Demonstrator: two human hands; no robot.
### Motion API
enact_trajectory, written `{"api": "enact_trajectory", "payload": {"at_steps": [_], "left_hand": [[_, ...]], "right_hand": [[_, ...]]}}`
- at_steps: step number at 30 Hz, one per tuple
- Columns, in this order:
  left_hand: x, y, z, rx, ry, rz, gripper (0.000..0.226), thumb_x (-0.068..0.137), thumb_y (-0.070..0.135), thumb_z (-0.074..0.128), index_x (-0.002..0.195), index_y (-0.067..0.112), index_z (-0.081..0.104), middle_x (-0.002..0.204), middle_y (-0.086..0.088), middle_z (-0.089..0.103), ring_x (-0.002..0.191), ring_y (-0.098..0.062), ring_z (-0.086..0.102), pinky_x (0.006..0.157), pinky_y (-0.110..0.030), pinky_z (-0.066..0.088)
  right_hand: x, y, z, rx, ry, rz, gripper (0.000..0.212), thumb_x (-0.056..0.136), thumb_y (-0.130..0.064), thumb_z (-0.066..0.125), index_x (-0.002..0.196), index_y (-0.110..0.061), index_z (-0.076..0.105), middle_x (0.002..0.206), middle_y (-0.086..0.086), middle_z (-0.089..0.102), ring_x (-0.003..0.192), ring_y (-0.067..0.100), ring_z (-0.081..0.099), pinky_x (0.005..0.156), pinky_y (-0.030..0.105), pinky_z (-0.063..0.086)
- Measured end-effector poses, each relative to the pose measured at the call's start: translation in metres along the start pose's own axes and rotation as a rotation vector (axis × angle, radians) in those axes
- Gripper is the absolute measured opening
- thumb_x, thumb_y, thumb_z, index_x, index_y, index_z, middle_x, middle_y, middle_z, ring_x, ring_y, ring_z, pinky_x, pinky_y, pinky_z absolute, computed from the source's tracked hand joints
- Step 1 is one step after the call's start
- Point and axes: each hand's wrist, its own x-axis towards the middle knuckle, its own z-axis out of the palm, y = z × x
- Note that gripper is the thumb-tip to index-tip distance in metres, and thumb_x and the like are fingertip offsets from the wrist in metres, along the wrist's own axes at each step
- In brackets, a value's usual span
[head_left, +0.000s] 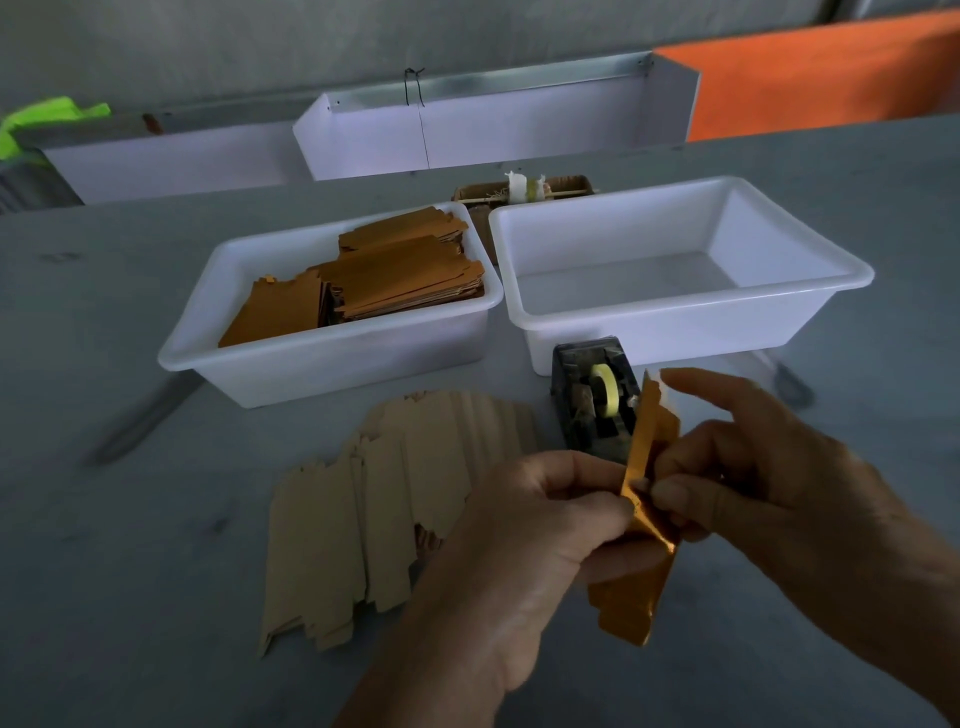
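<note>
Head view, and both hands are on the job. The left hand (524, 530) comes in from below, thumb and curled fingers pinching the gold card piece (643, 436) about halfway down its length. The right hand (769, 483) meets it from the other side: thumb and bent fingers pinch the same spot, while the index finger (717, 389) sticks out straight, alongside the card's top end. So that's 2 firm pinches on 1 card.

The card stands nearly upright and clear of the table (130, 571), its ragged top tip leaning slightly right, its lower end hanging below the knuckles. It is creased where the fingers meet.

Room to move? Tight ahead: the tape dispenser (592, 400) sits just behind the card. Behind that, 2 white tubs stand side by side, the left tub (332, 364) holding gold cards and the right tub (675, 332) just beyond the dispenser. A fan of beige card blanks (363, 519) lies on the table just left of the left hand. There is open surface to the right and near side.

Both wrists angle inward, palms facing each other.
</note>
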Motion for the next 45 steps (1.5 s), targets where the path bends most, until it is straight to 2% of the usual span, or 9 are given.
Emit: {"api": "enact_trajectory", "payload": {"at_steps": [16,21,25,29,32,35,38,40,45], "left_hand": [[-0.006,-0.016,0.018,0.31,0.226,0.316,0.022,0.093,0.02,0.057,0.074,0.021,0.068,0.07,0.002,0.073,0.066,-0.011,0.071,0.056,-0.021,0.056],[-0.007,-0.033,0.023,0.428,0.361,0.513,0.017,0.092,0.023,0.057,0.078,0.025,0.067,0.072,0.002,0.07,0.068,-0.008,0.069,0.058,-0.021,0.055],[-0.007,-0.032,0.02,0.332,0.359,0.492,0.016,0.091,0.017,0.058,0.079,0.021,0.068,0.073,-0.003,0.071,0.066,-0.01,0.07,0.055,-0.017,0.054],[-0.008,-0.024,0.013,0.254,0.269,0.377,0.014,0.091,0.02,0.058,0.082,0.022,0.068,0.071,0.003,0.072,0.065,-0.012,0.07,0.054,-0.024,0.057],[-0.009,-0.019,0.007,0.255,0.26,0.285,0.012,0.09,0.026,0.059,0.088,0.025,0.07,0.073,-0.001,0.07,0.067,-0.016,0.066,0.061,-0.037,0.058],[-0.012,-0.013,0.0,0.441,0.197,0.23,0.04,0.08,0.058,0.047,0.113,0.04,0.058,0.085,0.005,0.07,0.07,-0.007,0.065,0.057,-0.02,0.052],[-0.019,-0.006,-0.02,0.636,0.47,0.402,0.039,0.081,0.073,0.037,0.095,0.047,0.063,0.086,0.023,0.071,0.076,0.008,0.065,0.058,-0.016,0.052],[-0.021,-0.002,-0.052,0.802,0.77,0.521,0.017,0.088,0.052,0.052,0.091,0.044,0.066,0.088,0.019,0.072,0.08,0.001,0.066,0.071,-0.02,0.051],[-0.022,-0.011,-0.142,1.205,0.884,-0.154,0.047,0.091,0.052,0.046,0.13,0.026,0.054,0.131,-0.008,0.057,0.122,-0.03,0.051,0.1,-0.035,0.04]], "right_hand": [[-0.008,-0.019,0.009,-0.373,0.158,-0.012,0.051,0.07,-0.022,0.076,0.094,-0.051,0.042,0.073,-0.033,0.064,0.067,-0.012,0.06,0.058,0.011,0.047],[-0.012,-0.017,0.015,-0.565,0.2,-0.055,0.046,0.066,-0.015,0.079,0.105,-0.026,0.058,0.06,-0.012,0.066,0.058,0.007,0.062,0.047,0.017,0.045],[-0.014,-0.018,0.016,-0.683,0.223,0.017,0.054,0.068,-0.049,0.065,0.113,-0.025,0.048,0.053,-0.007,0.054,0.044,0.016,0.054,0.042,0.026,0.041],[-0.007,-0.025,0.009,-0.481,0.145,0.184,0.058,0.052,-0.067,0.053,0.104,-0.041,0.049,0.065,-0.011,0.063,0.054,0.0,0.059,0.051,0.013,0.033],[0.001,-0.017,0.007,-0.247,0.015,0.193,0.03,0.062,-0.041,0.076,0.087,-0.039,0.059,0.073,-0.02,0.068,0.063,-0.004,0.063,0.058,0.022,0.045],[0.016,-0.019,0.003,0.039,-0.046,0.208,0.031,0.061,-0.026,0.078,0.09,-0.027,0.066,0.073,0.002,0.073,0.064,0.014,0.069,0.058,0.028,0.054],[0.053,-0.016,-0.01,0.317,0.074,0.266,0.04,0.062,-0.026,0.072,0.099,-0.016,0.064,0.081,0.008,0.074,0.071,0.018,0.072,0.054,0.018,0.054],[0.085,-0.006,-0.022,0.37,0.234,0.281,0.029,0.076,-0.019,0.07,0.103,-0.012,0.061,0.084,0.006,0.073,0.073,0.014,0.072,0.059,0.019,0.056],[0.159,0.021,-0.047,0.301,0.496,0.347,0.009,0.086,-0.012,0.064,0.077,-0.012,0.062,0.078,0.006,0.07,0.077,0.019,0.071,0.083,0.034,0.056]]}}
